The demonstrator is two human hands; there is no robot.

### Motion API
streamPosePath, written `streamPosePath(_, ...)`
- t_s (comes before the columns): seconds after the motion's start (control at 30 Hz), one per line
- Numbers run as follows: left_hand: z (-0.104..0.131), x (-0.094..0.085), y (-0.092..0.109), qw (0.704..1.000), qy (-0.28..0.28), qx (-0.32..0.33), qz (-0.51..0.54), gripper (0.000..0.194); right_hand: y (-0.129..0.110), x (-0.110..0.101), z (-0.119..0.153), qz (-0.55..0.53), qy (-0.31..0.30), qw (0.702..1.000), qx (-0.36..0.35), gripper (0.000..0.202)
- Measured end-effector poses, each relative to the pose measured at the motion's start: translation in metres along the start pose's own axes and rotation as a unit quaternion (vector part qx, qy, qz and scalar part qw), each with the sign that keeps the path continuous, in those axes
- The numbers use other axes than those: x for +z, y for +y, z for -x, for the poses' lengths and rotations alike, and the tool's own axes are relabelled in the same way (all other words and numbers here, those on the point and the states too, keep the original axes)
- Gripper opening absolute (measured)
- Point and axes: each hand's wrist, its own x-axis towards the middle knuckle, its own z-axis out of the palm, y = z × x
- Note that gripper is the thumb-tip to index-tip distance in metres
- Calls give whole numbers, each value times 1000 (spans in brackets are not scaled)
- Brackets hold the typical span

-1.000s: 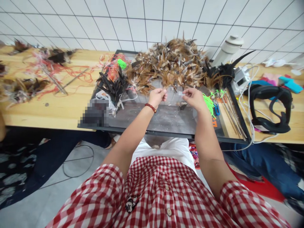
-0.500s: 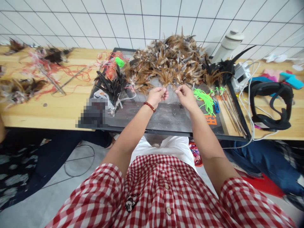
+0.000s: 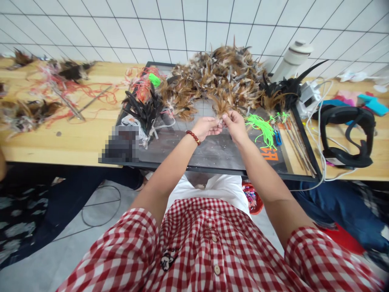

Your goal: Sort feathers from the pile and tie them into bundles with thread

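Note:
A small bunch of brown feathers [image 3: 221, 106] stands up between my two hands, its quill ends at the fingertips. My left hand [image 3: 207, 126], with a red bead bracelet [image 3: 193, 138] at the wrist, is closed with its fingertips at the base of the bunch. From the other side my right hand [image 3: 235, 125] pinches the same base between thumb and forefinger. The fingertips of both hands meet there and partly hide the quills. Just behind them rises a large heap of brown feathers [image 3: 221, 73] on a dark, black-edged board [image 3: 170, 142].
Black feathers [image 3: 144, 107] and pink string [image 3: 142, 87] lie left on the board. Bright green cord [image 3: 261, 130], thin sticks [image 3: 299, 146] and black feathers [image 3: 281, 89] lie right. A white bottle [image 3: 291, 61], a white charger [image 3: 310, 97] and a black headset [image 3: 346, 136] stand beyond.
My left hand has moved right with its feathers, and my right hand has come slightly left. The fingertips, apart before, now meet at the base of the bunch.

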Motion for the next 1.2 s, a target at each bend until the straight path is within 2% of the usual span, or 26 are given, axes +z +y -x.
streamPosePath(0.13,1,2,-1,1000,4,3,-9,18,1,1,2,19,-1,999,-32,46)
streamPosePath(0.3,3,7,1,1000,22,19,10,22,-5,4,6,-28,0,1000,9,50)
streamPosePath(0.4,4,6,3,1000,15,17,13,26,-11,3,9,-56,-74,993,76,55)
streamPosePath(0.47,5,5,4,1000,-1,1,-28,29,-14,2,11,-57,-126,983,119,56)
streamPosePath(0.53,5,4,4,995,-5,8,-97,31,-16,-1,12,-63,-137,980,128,55)
streamPosePath(0.67,2,-1,2,969,18,65,-236,29,-16,-5,10,-21,-121,989,84,49)
streamPosePath(0.77,0,-6,3,955,26,90,-280,30,-15,-5,9,19,-86,994,65,45)
streamPosePath(0.93,-2,-14,6,948,25,96,-302,29,-16,0,10,-17,-34,994,105,44)
streamPosePath(1.0,-3,-13,6,959,39,107,-261,23,-18,1,9,-43,-19,991,124,44)
streamPosePath(1.1,-2,-5,3,986,87,121,-70,7,-21,3,7,-131,20,982,134,38)
streamPosePath(1.2,0,9,-2,990,52,105,82,19,-21,8,5,-211,54,966,139,27)
